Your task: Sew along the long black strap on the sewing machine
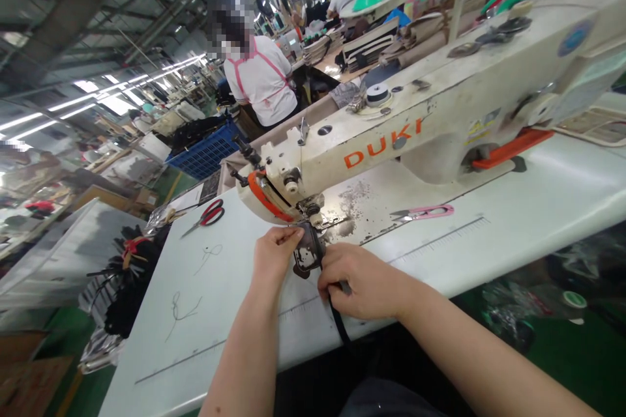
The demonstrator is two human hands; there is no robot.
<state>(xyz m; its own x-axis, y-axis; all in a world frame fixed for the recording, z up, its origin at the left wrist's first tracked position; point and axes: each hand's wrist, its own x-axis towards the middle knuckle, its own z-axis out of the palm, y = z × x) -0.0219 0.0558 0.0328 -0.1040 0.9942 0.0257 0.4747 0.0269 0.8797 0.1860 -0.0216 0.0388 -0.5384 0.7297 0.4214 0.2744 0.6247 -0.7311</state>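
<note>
A white sewing machine (372,150) with orange lettering stands across the table. Below its needle end, my left hand (276,249) pinches the upper left edge of a small dark piece (309,238), perhaps fabric or leather; its exact kind is unclear. Close by on the right, my right hand (359,280) is closed on a narrow black strap (337,322), which runs down over the table's front edge. The strap's upper end meets the dark piece near the machine's presser foot. My fingers hide part of both.
Red-handled scissors (211,214) lie at the table's left, with loose threads (178,309) nearer. Pink thread snips (425,212) rest beside the machine bed. Dark strips (130,273) hang past the left edge. A person (264,78) and a blue crate (205,146) are beyond.
</note>
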